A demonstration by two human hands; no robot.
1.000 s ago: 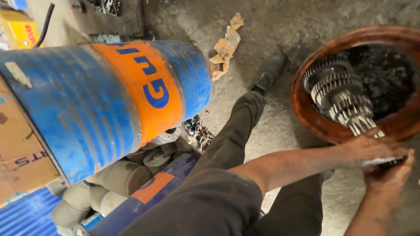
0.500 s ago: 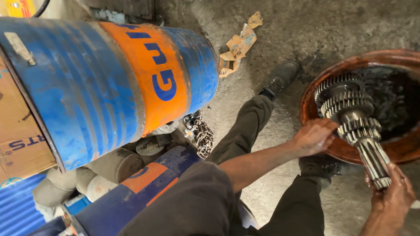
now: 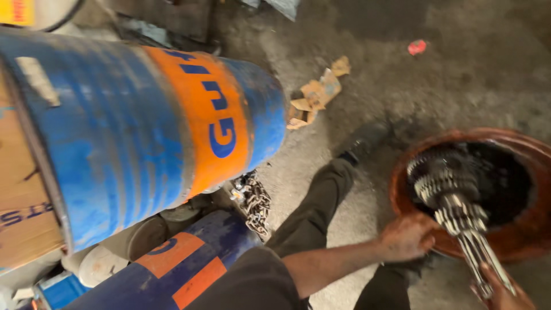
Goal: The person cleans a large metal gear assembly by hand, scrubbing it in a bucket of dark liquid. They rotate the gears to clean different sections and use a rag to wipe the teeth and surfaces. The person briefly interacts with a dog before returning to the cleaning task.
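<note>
While both hands grasp it, ribbed steel gear shaft, greasy left hand, right hand, round rusty basin.

You're in a rough mechanic's workshop here, the kind where the work gets done right on the ground. You've got a big blue and orange oil drum lying on its side next to you, a second blue and orange drum under it, and a heap of greasy chain between them. The concrete floor is grimy and oil-stained, with cardboard scraps lying around. A toothed gear shaft sits in a round reddish basin of black oily gunk.
</note>
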